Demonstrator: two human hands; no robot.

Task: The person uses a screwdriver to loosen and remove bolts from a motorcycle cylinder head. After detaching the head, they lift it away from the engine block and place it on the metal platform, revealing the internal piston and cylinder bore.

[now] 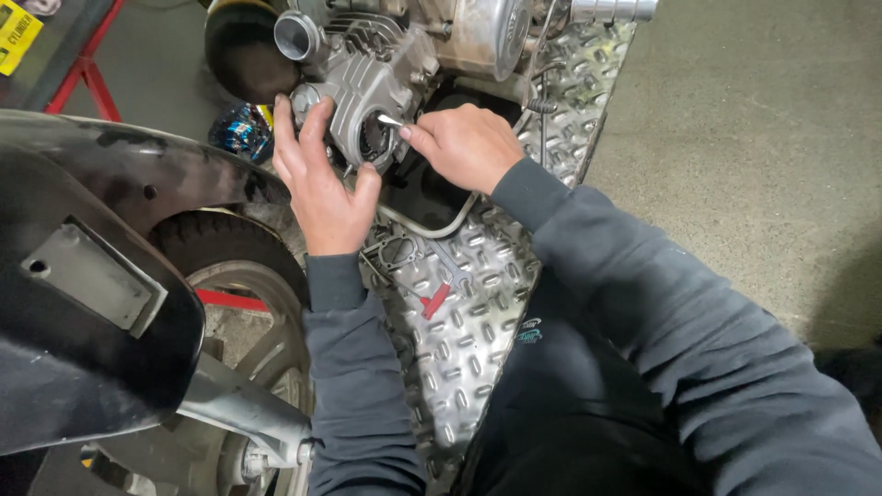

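The right hand [464,142] was closed, its thumb and forefinger pinched on a small bright metal piece [390,120], thin and short; what kind of tool or part it was could not be told. The piece's long axis ran roughly level, pointing away from the fingertips toward the left, and its free tip sat at the edge of a round dark opening [372,138] in the grey finned cylinder head [367,87]. So the opening lay just ahead of the right fingers, in line with the piece they held, and the right hand was the nearer of the two to it.

The left hand [322,188] was spread open against the cylinder head, holding nothing free. Its fingers [287,124] reached up across the casting's left side, and its thumb [366,184] pressed just below the opening, so the two hands flanked the opening from either side without touching each other.

Beyond the fingers, above the cylinder head, a short round metal port [296,35] stuck out. Below the wrists lay a bright checker-plate footboard [478,312], with a grey hose [427,225] curving across it and a small red part [435,299] lying on it. Left of the left forearm were a tyre [220,248] and a black mudguard [83,303]. Right of the right sleeve the concrete floor [753,138] spread out.
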